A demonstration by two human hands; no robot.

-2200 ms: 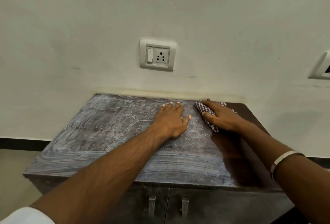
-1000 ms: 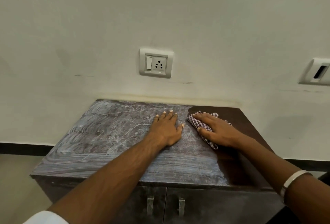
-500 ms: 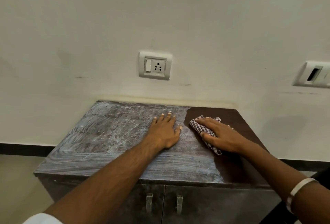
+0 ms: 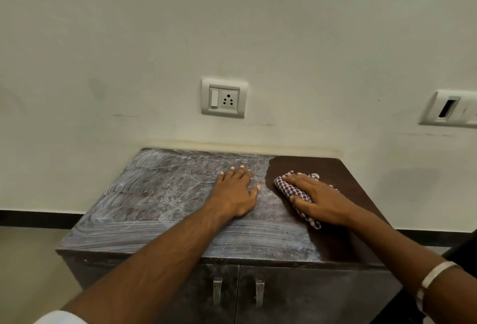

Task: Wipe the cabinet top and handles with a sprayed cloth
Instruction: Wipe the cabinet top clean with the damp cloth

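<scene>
Now, my right hand [image 4: 320, 201] presses the cloth [image 4: 293, 193] flat on the cabinet top [image 4: 165, 202], my left hand [image 4: 237, 192] lies open, and dusty smears may survive.

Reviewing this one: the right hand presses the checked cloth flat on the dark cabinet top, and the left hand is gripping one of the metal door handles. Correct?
Not quite. In the head view the left hand lies flat, fingers straight, on the dusty grey part of the dark cabinet top, not on a metal door handle. The right hand does press the checked cloth on the top.
</scene>
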